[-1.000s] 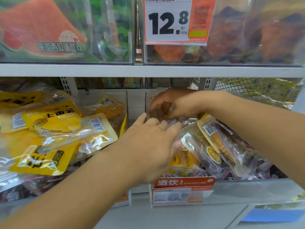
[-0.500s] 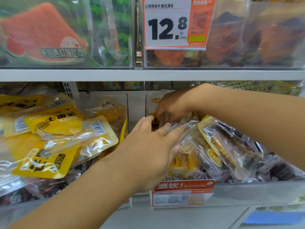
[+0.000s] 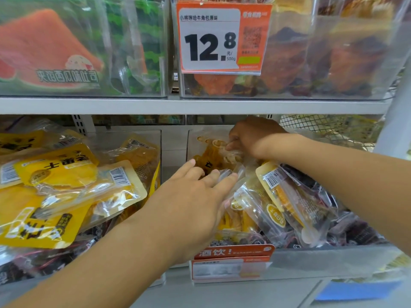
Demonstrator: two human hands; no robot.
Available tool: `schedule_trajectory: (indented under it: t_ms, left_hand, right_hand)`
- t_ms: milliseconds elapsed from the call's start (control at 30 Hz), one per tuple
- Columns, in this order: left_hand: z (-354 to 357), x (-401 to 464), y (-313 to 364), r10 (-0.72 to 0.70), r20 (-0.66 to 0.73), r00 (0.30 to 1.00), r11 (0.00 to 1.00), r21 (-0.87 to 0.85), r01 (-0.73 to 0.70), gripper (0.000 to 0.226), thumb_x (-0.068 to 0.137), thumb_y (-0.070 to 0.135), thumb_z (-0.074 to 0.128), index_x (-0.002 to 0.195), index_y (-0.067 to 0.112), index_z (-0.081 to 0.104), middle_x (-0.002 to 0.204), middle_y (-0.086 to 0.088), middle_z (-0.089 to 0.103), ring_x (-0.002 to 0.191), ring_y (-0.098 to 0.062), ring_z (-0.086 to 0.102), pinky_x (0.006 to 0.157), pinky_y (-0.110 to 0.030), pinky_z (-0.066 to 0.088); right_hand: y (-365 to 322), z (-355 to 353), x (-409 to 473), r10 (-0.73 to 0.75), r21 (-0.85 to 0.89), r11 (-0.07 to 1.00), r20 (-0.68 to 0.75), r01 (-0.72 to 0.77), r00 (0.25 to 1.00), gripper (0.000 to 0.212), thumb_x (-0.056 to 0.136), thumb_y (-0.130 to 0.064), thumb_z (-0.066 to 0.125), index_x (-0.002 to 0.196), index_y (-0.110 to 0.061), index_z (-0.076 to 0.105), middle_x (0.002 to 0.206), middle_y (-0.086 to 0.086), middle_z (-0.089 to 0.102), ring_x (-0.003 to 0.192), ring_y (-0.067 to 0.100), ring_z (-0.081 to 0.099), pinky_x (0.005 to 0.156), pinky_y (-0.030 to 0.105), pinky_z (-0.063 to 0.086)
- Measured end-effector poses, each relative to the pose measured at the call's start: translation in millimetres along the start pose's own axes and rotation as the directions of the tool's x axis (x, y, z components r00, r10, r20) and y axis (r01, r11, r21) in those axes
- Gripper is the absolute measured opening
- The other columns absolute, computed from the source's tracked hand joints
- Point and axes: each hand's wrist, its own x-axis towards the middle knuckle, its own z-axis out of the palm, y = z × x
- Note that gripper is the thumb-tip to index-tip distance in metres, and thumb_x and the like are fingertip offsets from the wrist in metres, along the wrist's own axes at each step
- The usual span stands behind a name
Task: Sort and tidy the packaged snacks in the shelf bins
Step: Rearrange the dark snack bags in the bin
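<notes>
1. Now deep in the right-hand clear plastic bin on the lower shelf, both hands at work among the packets.
2. Right hand at the back of that bin, fingers curled down and pinching the top edge of a clear packet of amber-yellow dried fruit, held upright against the rear wall.
3. Left hand reaching in from the front, fingers straight and spread, tips touching crinkled clear packets just below the pinched one; nothing clasped.
4. Leaning just right of the left hand, a clear packet with a yellow barcode strip, tilted over darker packets beneath.
5. Piled in the left-hand clear bin, yellow mango-slice packets with black lettering, several overlapping and askew, dark red-wrapped snacks under them.
6. Clipped to the front of the right bin, an orange-red shelf label.
7. Overhead on the upper shelf, an orange-and-white price tag reading 12.8, with a watermelon-printed bread bag to its left.
</notes>
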Motion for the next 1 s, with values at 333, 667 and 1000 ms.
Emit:
schedule_trajectory:
  t_ms: [333,667,1000]
  left_hand:
    - [6,4,-5,0.033,-0.092,0.995,0.994,-0.101,-0.042,0.06,0.103,0.056,0.01,0.158,0.034,0.011,0.158,0.005,0.036,0.137,-0.016,0.037,0.117,-0.032,0.025]
    - [6,4,-5,0.069,-0.094,0.993,0.991,-0.107,-0.079,0.062,0.099,0.054,0.005,0.158,0.034,0.013,0.159,0.007,0.036,0.137,-0.014,0.038,0.116,-0.032,0.028]
    - [-11,6,-17,-0.059,0.027,0.998,0.89,-0.452,0.065,0.058,0.097,0.067,0.01,0.145,0.045,0.033,0.129,0.012,0.059,0.122,-0.008,0.049,0.104,-0.035,0.039]
  right_hand:
    - [-21,7,23,-0.14,0.093,0.986,0.031,0.137,0.99,0.027,0.093,-0.043,0.066,0.094,-0.017,0.06,0.086,-0.001,0.06,0.085,0.024,0.061,0.063,0.028,0.038]
    - [-15,9,27,-0.158,-0.036,0.987,0.022,0.159,0.987,0.044,0.082,-0.039,0.078,0.062,-0.017,0.046,0.063,-0.001,0.048,0.06,0.019,0.046,0.057,0.028,0.039]
    - [-6,7,2,-0.065,0.261,0.965,0.212,0.008,0.975,0.051,0.094,-0.03,0.067,0.137,-0.026,0.041,0.114,-0.006,0.056,0.086,0.013,0.054,0.054,0.013,0.038]
